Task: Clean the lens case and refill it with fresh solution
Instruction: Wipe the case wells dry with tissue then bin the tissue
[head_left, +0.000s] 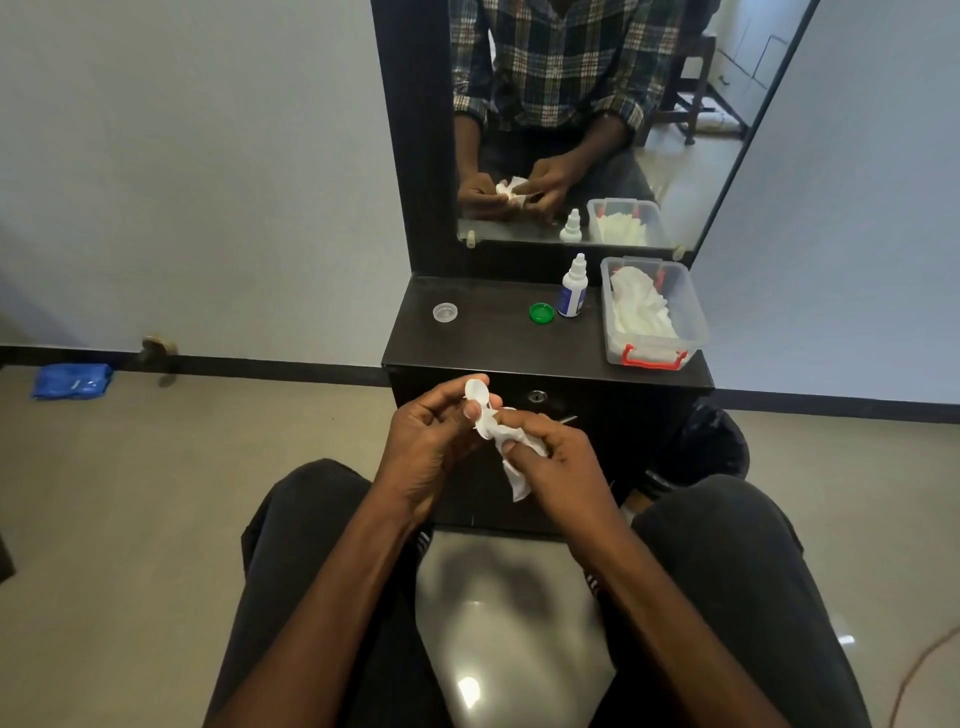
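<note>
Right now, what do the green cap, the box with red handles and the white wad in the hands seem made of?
Green cap: glossy moulded plastic, by its sheen. Box: clear plastic, since its white contents show through. White wad: crumpled, matte, probably tissue paper.

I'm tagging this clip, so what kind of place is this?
Probably a bedroom or dressing corner at home: a tall mirror on a small dark dressing table, tiled floor, and a chair reflected in the mirror.
</note>
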